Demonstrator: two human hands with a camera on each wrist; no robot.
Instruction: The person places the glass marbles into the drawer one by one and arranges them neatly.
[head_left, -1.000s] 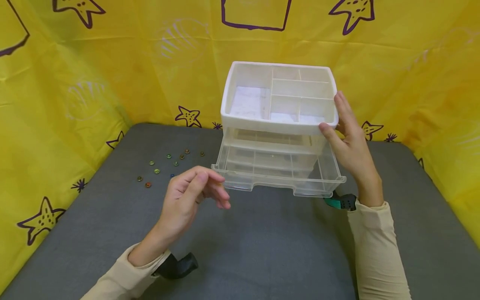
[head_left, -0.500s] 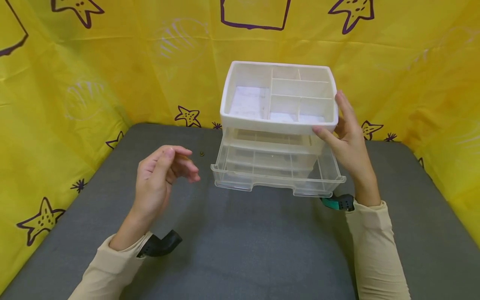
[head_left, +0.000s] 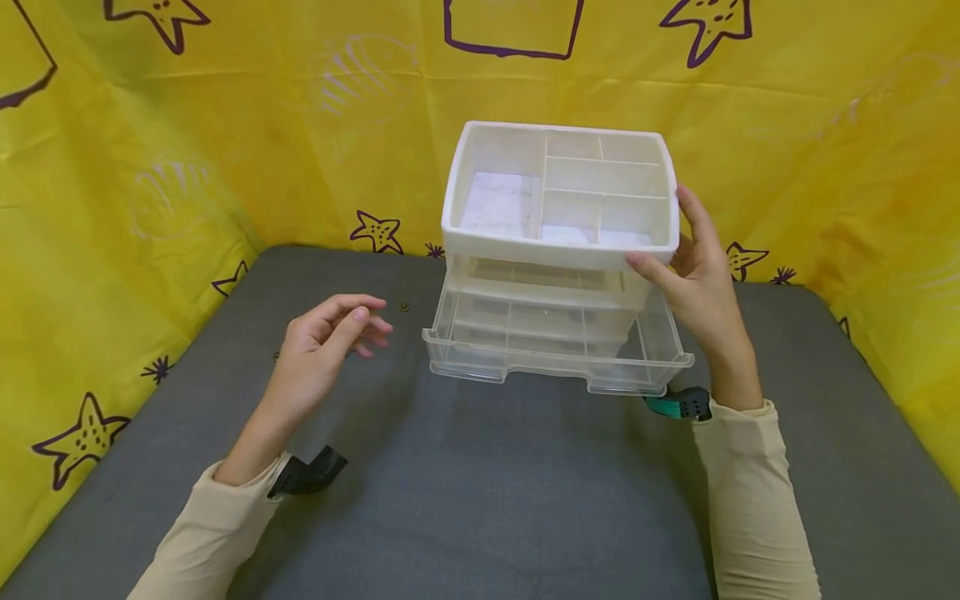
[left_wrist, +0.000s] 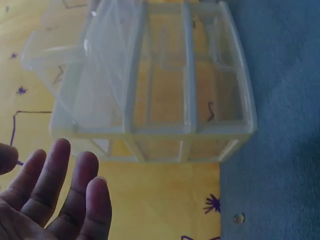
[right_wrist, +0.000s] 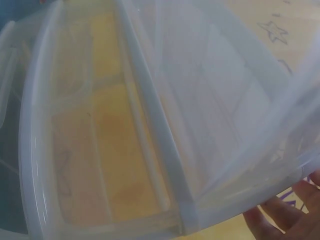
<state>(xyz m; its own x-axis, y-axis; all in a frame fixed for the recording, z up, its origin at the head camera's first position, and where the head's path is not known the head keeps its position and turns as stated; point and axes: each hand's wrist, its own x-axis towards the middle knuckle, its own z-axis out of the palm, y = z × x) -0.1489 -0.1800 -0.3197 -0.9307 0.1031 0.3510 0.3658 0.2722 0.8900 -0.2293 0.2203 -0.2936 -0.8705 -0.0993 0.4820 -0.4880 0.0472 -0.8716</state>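
A white plastic drawer organizer (head_left: 558, 254) stands on the table, with a divided tray on top. Its clear upper drawer (head_left: 558, 367) is pulled out toward me. My right hand (head_left: 705, 296) grips the organizer's top right corner, thumb on the front rim and fingers along the side; the right wrist view shows fingers (right_wrist: 280, 220) at the edge. To the left of the drawer, my left hand (head_left: 322, 346) hovers over the table with loosely bent fingers. In the left wrist view its fingers (left_wrist: 50, 175) are spread and hold nothing. One small round bead-like piece (head_left: 404, 307) lies past its fingertips.
The dark grey table (head_left: 510, 500) runs up to a yellow cloth backdrop (head_left: 337, 150) with drawn stars at the back and sides. Other small round pieces are mostly hidden behind my left hand.
My left hand has moved left, away from the drawer front, and now covers most of the small pieces. My right thumb has slid slightly left along the rim. The organizer stays put.
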